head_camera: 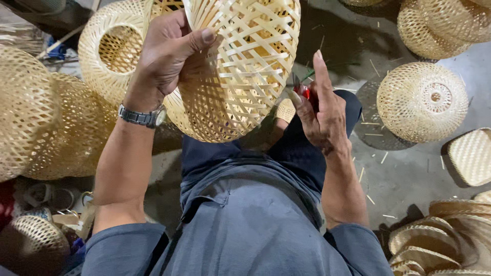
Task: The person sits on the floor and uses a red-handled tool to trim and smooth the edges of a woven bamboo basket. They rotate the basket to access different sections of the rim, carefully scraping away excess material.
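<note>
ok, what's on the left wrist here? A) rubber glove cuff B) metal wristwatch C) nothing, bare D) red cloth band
B: a silver metal wristwatch sits on the wrist just below the left hand, which grips the woven bamboo basket.

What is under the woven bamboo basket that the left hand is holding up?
Under the woven bamboo basket held by the left hand are the person's dark trousers and a bit of floor. The basket covers the rest.
</note>
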